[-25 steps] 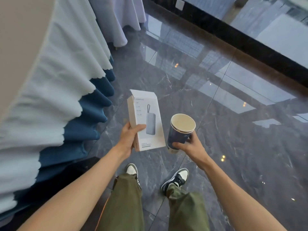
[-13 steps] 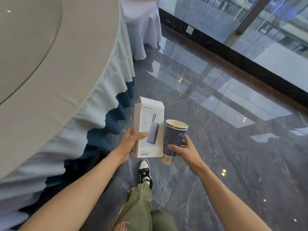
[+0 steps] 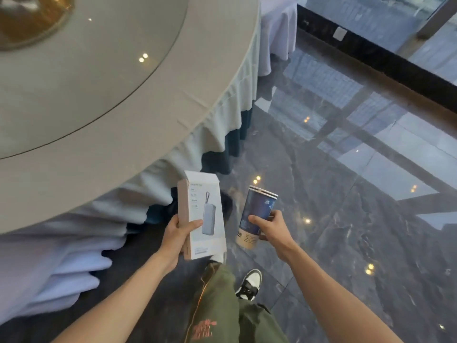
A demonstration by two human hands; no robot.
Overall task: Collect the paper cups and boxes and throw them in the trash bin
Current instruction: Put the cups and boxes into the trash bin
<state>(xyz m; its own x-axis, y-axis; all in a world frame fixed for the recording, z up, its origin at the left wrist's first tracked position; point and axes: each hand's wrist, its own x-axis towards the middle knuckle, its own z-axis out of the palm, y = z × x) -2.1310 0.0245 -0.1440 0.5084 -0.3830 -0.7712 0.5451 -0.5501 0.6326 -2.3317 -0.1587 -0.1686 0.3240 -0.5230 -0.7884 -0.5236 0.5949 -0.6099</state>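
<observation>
My left hand (image 3: 176, 237) grips a tall white box (image 3: 206, 214) printed with a grey power bank, thumb across its front, held upright at waist height. Beside it, my right hand (image 3: 273, 230) holds a dark blue paper cup (image 3: 257, 211) with a tan base and white rim, fingers wrapped round its lower half. Box and cup are a small gap apart above the floor. No trash bin is in view.
A large round table (image 3: 99, 134) with a pale cloth and blue skirt fills the left. A second draped table (image 3: 277, 33) stands behind it. Glossy dark marble floor (image 3: 346, 231) stretches right toward a glass wall (image 3: 383, 28). My legs and shoes are below.
My view has swung up and left, bringing the round tabletop into sight. I have stepped forward. Box and cup stay in the same grips; the cup now tilts slightly away.
</observation>
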